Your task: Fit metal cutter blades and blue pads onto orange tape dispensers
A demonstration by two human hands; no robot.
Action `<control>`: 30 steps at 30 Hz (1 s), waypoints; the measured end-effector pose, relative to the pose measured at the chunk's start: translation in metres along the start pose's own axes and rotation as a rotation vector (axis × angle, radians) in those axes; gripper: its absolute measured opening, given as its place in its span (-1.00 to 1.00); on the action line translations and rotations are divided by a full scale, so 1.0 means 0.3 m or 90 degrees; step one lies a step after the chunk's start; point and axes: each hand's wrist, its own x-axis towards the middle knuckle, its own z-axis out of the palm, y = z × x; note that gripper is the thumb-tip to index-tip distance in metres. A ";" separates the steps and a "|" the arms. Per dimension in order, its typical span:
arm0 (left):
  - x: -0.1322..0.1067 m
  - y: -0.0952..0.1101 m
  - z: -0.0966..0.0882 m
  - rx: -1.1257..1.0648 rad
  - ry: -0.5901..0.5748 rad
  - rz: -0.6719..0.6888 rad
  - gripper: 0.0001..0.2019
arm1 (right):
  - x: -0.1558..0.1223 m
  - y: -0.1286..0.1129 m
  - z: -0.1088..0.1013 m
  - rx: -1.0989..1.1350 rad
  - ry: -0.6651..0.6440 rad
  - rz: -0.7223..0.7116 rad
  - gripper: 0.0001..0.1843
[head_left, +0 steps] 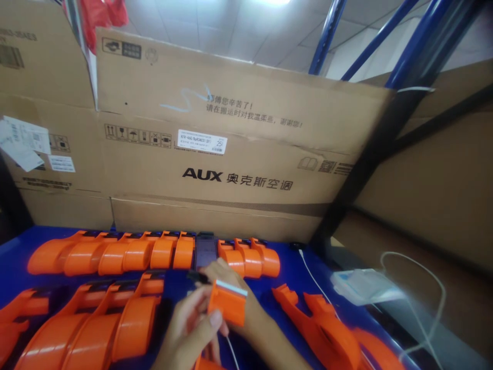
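Note:
My left hand [192, 324] is closed around an orange plastic tape dispenser [228, 304] with a pale strip along its top edge; part of it is hidden by my fingers. Behind it, my right hand [223, 272] reaches across near a dark rectangular object [206, 251] standing at the back of the blue surface. A small black piece [198, 277] shows beside the right hand, but its fingers are blurred and partly covered. A thin white cable [232, 352] runs down below the hands.
Several similar orange dispensers [133, 254] line the back, with more at the front left [96, 329] and right [327, 329]. Behind stands a large cardboard box [246, 154]. A dark rack post [358, 159] rises at right, near a clear plastic packet [360, 287] and white cable [439, 288].

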 end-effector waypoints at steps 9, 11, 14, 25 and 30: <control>0.007 0.021 0.008 0.051 0.170 0.049 -0.61 | -0.085 0.061 -0.201 0.204 0.344 0.150 -0.79; 0.013 0.029 0.020 0.062 0.213 0.057 -0.63 | -0.099 0.047 -0.219 0.200 0.355 0.104 -0.77; 0.018 0.036 0.039 0.073 0.235 0.077 -0.63 | -0.109 0.019 -0.231 0.195 0.308 0.031 -0.74; 0.010 0.055 0.050 0.072 0.183 0.069 -0.62 | -0.108 -0.010 -0.201 0.213 0.241 -0.014 -0.69; 0.016 0.056 0.042 0.032 0.155 0.033 -0.57 | -0.103 -0.008 -0.222 0.266 0.189 0.017 -0.64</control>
